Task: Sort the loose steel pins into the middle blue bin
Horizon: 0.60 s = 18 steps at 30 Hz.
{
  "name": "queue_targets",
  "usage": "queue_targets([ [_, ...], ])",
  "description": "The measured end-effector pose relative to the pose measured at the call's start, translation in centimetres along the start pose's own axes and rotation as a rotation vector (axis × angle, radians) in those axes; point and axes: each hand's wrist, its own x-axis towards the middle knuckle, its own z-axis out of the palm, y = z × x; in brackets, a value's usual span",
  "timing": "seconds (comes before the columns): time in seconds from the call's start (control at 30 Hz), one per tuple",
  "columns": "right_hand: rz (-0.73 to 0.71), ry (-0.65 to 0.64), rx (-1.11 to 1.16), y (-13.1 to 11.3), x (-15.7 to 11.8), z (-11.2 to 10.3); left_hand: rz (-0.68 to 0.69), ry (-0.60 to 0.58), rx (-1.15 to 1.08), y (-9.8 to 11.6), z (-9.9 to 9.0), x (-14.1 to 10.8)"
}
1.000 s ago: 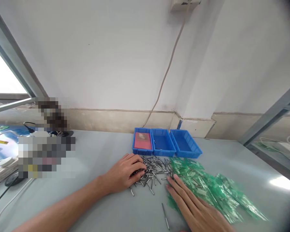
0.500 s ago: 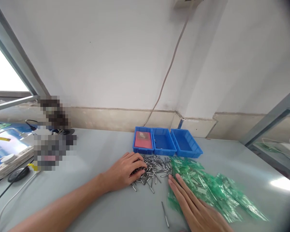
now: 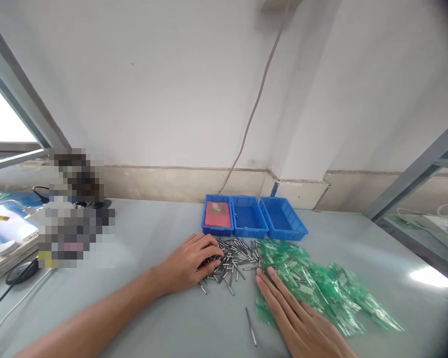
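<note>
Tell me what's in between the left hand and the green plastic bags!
In the head view, a loose pile of small metal rods lies between the left hand and the green plastic bags.

Metal rods (image 3: 236, 255) partly behind left fingers (image 3: 209, 251)

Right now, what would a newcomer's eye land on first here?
Probably the shiny green plastic on the right of the table, with the right hand at its left side. Next, the pile of metal pins in the middle, under the curled left hand. Behind them, three blue trays stand in a row, the leftmost holding something red.
</note>
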Motion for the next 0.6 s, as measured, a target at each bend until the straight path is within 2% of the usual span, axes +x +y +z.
queue_targets([
  [0.6,-0.001,-0.043,0.039,-0.33,0.30,-0.88,0.014,-0.003,0.006,-0.25,0.10,-0.13],
])
